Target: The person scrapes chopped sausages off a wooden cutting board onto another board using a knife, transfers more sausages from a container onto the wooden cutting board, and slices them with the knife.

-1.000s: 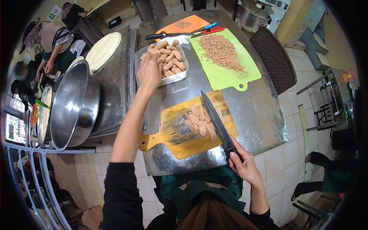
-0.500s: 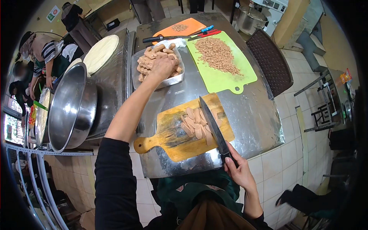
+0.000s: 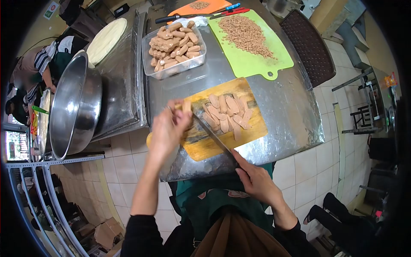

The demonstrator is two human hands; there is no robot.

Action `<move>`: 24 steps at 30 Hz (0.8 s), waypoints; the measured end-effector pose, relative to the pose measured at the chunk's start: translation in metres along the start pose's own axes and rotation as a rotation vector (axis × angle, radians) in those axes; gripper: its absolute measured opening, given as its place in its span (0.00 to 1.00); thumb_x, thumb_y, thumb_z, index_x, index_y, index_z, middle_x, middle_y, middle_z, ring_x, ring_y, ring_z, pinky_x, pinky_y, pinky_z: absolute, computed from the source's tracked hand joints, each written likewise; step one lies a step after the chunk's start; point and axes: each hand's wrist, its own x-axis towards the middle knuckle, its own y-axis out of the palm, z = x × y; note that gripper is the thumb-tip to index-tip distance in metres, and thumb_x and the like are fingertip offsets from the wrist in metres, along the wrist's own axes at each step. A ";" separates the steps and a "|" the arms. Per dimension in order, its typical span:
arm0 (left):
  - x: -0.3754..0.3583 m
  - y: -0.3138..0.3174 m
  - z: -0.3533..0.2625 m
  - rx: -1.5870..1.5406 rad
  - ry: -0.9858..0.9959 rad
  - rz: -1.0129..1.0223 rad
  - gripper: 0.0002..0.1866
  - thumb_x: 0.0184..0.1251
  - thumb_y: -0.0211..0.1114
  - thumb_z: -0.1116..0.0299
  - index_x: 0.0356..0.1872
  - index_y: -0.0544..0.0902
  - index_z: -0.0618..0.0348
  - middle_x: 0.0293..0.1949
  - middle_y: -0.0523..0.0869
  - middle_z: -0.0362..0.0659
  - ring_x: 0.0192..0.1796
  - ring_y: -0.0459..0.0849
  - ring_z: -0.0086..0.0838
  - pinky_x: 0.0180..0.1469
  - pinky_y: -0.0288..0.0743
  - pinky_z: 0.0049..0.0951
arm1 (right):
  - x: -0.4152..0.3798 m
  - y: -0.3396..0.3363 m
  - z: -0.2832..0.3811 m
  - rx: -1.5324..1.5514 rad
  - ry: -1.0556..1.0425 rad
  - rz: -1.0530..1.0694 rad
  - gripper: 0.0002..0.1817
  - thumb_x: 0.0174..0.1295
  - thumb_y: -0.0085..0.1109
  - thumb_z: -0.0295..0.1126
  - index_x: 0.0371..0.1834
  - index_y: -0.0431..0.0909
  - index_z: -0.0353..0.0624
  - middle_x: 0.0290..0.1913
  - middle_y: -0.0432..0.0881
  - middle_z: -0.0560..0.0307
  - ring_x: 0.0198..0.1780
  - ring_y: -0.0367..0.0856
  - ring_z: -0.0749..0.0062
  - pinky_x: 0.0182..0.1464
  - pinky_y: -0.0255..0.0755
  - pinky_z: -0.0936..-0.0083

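Note:
My left hand [image 3: 168, 128], slightly blurred, pinches a pinkish-brown sausage [image 3: 187, 106] over the left part of the wooden cutting board [image 3: 200, 150]. In my right hand [image 3: 260, 183] is the black handle of a kitchen knife [image 3: 217, 142]. Its blade slants across the board, with the tip close to the sausage. Oval sausage slices [image 3: 231, 105] lie in a loose pile on the board, right of the blade. Behind the board stands a clear plastic container [image 3: 171, 73] heaped with sausages [image 3: 176, 46].
A green cutting board [image 3: 240, 68] holds finely diced sausage. Farther back are an orange board [image 3: 184, 9], a black-handled knife [image 3: 165, 19] and a white cloth [image 3: 195, 21]. A large steel bowl [image 3: 87, 111] stands left, near rolled dough [image 3: 107, 40]. A brown chair [image 3: 306, 47] is right.
My left hand has left the container and come to the wooden board with a sausage. The knife has swung left, its tip now near that hand. The view has shifted.

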 end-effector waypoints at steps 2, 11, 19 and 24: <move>-0.025 0.021 0.005 -0.016 -0.052 -0.045 0.18 0.69 0.69 0.69 0.56 0.78 0.64 0.28 0.84 0.40 0.29 0.84 0.20 0.34 0.77 0.23 | 0.001 -0.006 0.004 -0.028 0.044 -0.001 0.33 0.70 0.54 0.24 0.79 0.60 0.53 0.48 0.83 0.31 0.48 0.83 0.35 0.49 0.77 0.52; -0.046 0.058 0.012 -0.218 -0.193 -0.083 0.16 0.68 0.70 0.71 0.53 0.80 0.65 0.30 0.83 0.44 0.30 0.83 0.28 0.35 0.78 0.28 | 0.002 -0.007 0.007 0.018 0.041 -0.025 0.35 0.69 0.54 0.21 0.79 0.59 0.54 0.46 0.84 0.33 0.45 0.84 0.36 0.47 0.78 0.55; -0.040 0.049 0.005 -0.445 -0.338 0.023 0.17 0.72 0.66 0.73 0.57 0.78 0.71 0.31 0.85 0.42 0.33 0.85 0.20 0.37 0.81 0.19 | 0.008 -0.001 0.003 0.038 0.007 -0.024 0.34 0.70 0.54 0.22 0.79 0.61 0.54 0.51 0.84 0.35 0.46 0.84 0.38 0.48 0.78 0.56; -0.042 0.063 0.005 -0.628 -0.390 0.009 0.16 0.71 0.68 0.73 0.54 0.76 0.70 0.32 0.88 0.45 0.32 0.86 0.22 0.37 0.83 0.22 | 0.013 -0.002 0.002 0.068 0.019 -0.024 0.33 0.70 0.55 0.23 0.78 0.62 0.53 0.53 0.83 0.36 0.49 0.83 0.37 0.48 0.78 0.55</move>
